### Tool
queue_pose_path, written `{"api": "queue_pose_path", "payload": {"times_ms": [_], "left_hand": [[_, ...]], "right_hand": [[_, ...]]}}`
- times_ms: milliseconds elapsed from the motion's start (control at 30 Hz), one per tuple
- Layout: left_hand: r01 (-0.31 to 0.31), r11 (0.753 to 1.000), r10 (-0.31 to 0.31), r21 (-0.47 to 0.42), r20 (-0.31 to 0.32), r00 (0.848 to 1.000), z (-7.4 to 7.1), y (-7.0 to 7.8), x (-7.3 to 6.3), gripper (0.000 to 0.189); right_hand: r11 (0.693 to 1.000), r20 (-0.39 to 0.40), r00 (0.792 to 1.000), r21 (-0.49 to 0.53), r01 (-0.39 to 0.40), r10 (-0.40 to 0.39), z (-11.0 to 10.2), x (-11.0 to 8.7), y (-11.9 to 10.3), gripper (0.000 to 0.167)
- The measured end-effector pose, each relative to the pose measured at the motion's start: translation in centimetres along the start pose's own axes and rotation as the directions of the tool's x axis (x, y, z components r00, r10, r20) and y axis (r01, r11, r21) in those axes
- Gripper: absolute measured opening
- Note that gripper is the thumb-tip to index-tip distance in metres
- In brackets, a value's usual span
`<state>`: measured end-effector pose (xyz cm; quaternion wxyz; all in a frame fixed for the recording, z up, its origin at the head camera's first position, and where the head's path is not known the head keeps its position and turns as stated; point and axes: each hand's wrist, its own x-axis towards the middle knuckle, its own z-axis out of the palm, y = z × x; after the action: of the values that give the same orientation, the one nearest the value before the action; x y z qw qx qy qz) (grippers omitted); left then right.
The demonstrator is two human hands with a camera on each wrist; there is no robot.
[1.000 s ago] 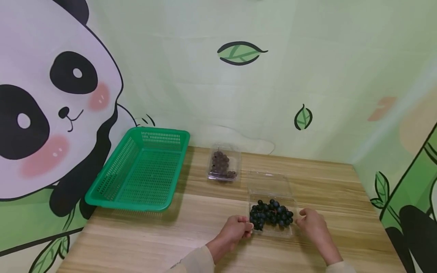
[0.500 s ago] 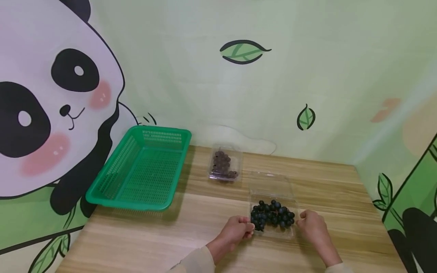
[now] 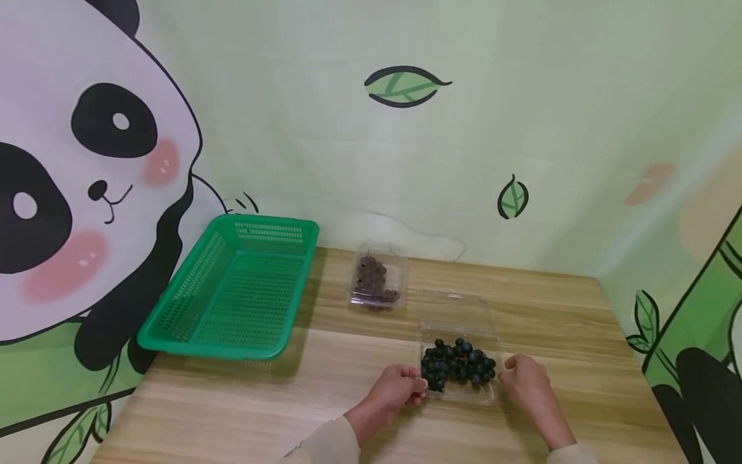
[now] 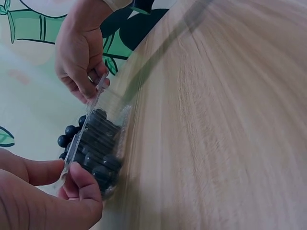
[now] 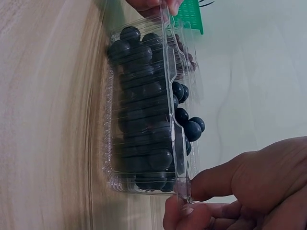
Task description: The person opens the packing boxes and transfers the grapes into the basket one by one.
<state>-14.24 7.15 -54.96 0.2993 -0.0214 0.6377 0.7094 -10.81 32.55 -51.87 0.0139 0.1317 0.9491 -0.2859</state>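
Observation:
A clear plastic clamshell box (image 3: 464, 394) stands on the table with its lid (image 3: 455, 312) folded back toward the wall. Inside lies a bunch of dark grapes (image 3: 458, 362), a few rising above the rim. My left hand (image 3: 396, 388) pinches the box's left front rim between thumb and fingers, plainly seen in the left wrist view. On the opposite side, my right hand (image 3: 527, 381) pinches the right rim; the right wrist view shows its thumb (image 5: 213, 183) and fingers on the plastic edge.
Behind and to the left stands a second clear box (image 3: 396, 264) holding reddish-brown grapes (image 3: 371, 275). A green plastic basket (image 3: 228, 348) sits at the table's left. The wooden table (image 3: 324, 380) meets a panda-printed wall cloth (image 3: 324, 142) at the back.

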Motion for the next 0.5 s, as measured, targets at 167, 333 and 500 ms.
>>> {"api": "queue_pose_path", "payload": {"times_ms": [167, 333, 500], "left_hand": [[-0.022, 0.998, 0.022, 0.067, -0.006, 1.0, -0.06, 0.37, -0.02, 0.01], [-0.084, 0.976, 0.094, 0.199, -0.044, 0.995, -0.26, 0.54, -0.01, 0.026], [-0.156, 0.887, 0.204, 0.434, -0.067, 0.977, -0.6, 0.8, 0.22, 0.041]], "right_hand": [[1.0, -0.024, 1.0, 0.007, 0.006, -0.006, 0.02, -0.01, -0.12, 0.024], [1.0, -0.025, 1.0, 0.005, 0.009, -0.009, 0.06, 0.06, -0.14, 0.022], [1.0, -0.024, 1.0, 0.009, 0.011, -0.011, 0.15, 0.13, -0.07, 0.021]]}}
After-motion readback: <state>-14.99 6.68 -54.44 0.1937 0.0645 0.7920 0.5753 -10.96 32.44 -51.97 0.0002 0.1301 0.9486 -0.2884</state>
